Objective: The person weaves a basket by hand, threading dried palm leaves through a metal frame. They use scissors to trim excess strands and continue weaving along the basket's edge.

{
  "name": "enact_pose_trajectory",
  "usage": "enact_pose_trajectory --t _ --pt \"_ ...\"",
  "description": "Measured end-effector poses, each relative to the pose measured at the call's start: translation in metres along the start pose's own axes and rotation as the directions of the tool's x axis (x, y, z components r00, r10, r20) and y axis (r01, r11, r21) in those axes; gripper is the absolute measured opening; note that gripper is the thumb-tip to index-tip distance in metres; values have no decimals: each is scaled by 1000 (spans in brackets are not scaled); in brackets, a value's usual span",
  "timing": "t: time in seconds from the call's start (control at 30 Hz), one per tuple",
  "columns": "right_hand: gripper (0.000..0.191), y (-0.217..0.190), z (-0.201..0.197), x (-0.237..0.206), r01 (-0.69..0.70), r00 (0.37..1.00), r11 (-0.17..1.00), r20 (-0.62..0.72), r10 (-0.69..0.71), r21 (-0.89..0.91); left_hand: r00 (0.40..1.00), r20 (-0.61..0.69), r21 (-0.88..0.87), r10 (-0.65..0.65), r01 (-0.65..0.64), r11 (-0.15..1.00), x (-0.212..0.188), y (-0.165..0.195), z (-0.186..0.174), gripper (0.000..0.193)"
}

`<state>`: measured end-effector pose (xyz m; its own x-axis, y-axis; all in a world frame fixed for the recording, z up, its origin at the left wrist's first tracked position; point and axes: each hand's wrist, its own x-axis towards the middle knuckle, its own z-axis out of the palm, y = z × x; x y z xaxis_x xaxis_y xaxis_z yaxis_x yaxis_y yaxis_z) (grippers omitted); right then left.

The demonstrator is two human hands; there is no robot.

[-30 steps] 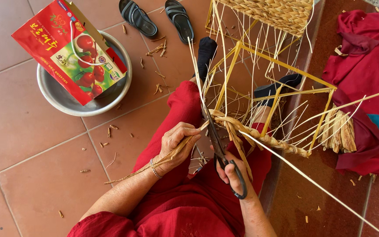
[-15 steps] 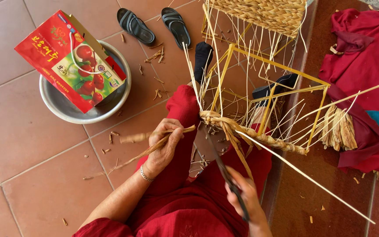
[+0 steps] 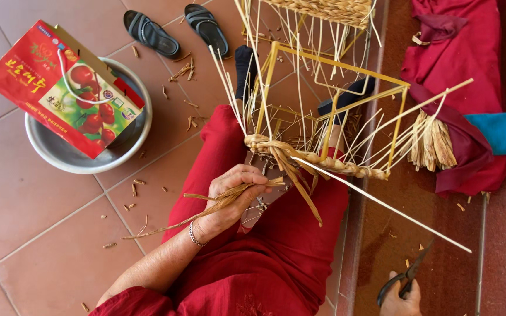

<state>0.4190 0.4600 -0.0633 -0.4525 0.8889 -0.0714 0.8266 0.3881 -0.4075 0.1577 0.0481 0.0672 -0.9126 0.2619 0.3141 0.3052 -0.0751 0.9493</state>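
Head view: metal basin [image 3: 48, 153] holds a red bag [image 3: 60, 93]; left hand [image 3: 232, 199] fingers grip straw [image 3: 206, 208], right hand [image 3: 402, 299] scissors [image 3: 405, 275].

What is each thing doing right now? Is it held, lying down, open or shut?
left hand: closed in a grip on straw strands
straw strands: held, loose ends trailing
right hand: holds scissors low by the floor
scissors: blades shut or nearly so
basket frame: unfinished, braided along one edge, on the lap
metal bowl: upright on the tiles
red bag: lying across the bowl
sandals: off, side by side
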Motion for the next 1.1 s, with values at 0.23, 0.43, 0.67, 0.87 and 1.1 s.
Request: enact_pose_trajectory --t 0.23,0.43,0.67,0.87,1.1 --pt "67 -1 -1 26 -97 994 905 4 109 -414 946 39 -288 -323 320 903 -9 -16 22 12" --pt "56 -10 8 44 -195 959 812 64 274 -550 973 53 -282 -226 232 931 -8 -17 35 12" --pt "22 -101 6 -41 177 945 766 112 -308 618 995 68 -4 70 -70 998 -13 -4 60 13" --pt "33 -204 18 -103 -200 644 277 339 -686 940 903 219 77 371 -395 916 -9 10 77 24" --pt "25 -252 -10 -84 -490 716 11 410 -565 871 790 421 354 445 -595 721 14 34 39 38"
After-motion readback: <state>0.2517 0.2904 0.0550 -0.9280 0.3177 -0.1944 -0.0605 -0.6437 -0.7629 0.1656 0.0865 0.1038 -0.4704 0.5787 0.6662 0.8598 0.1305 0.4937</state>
